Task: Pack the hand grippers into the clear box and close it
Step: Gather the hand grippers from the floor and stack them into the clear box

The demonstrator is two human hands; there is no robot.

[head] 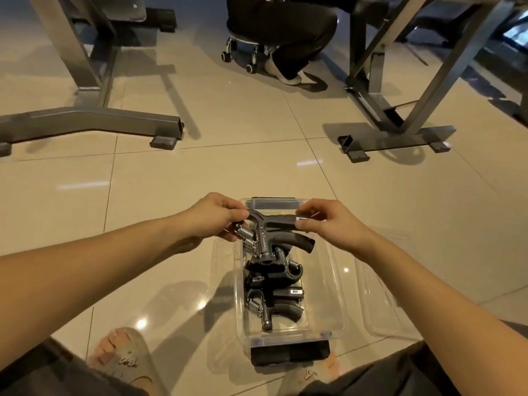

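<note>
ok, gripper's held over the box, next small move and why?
Probably lower the held hand gripper into the far end of the clear box and let go. The left hand and right hand hold it over that end, and two packed grippers lie nearer the person.

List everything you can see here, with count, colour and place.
Dark grey spring hand gripper: one, held above the box's far end.
Packed hand grippers: at least two, dark grey, inside the box.
Clear plastic box: one, open, on the floor.
Black latches: two, at the box's ends.
Clear lid: one, on the floor right of the box.
Grey metal frames: two, far left and right.
Seated person: one, dark clothes, far centre.
Beige tiled floor: underneath everything.
Sandalled feet: two, near edge.
Left hand: grips the gripper's spring end.
Right hand: pinches its handle tip.
</note>
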